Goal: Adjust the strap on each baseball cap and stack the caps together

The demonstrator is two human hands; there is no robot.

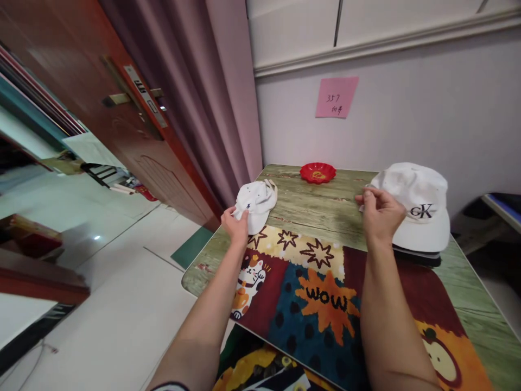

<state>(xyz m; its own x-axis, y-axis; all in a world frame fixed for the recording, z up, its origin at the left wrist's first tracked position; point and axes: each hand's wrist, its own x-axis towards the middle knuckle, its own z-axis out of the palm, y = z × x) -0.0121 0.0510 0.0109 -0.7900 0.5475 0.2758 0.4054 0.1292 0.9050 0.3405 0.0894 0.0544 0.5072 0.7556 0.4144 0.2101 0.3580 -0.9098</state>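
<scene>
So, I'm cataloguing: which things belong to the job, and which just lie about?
Likely job: white baseball cap, in the left hand; white lettered baseball cap, near the right hand; dark brim beneath.
Likely incidental: red scalloped dish, pink note, printed mat.

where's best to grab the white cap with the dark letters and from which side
I'd take the white cap by the front of its brim, from the near side. It sits crown up, the brim jutting toward the viewer, a thin edge to pinch. A dark brim shows beneath, so pinch only the upper one.

The mat [328, 298] reads WOW, pink note [337, 89] 357, cap [411, 187] CK.
</scene>
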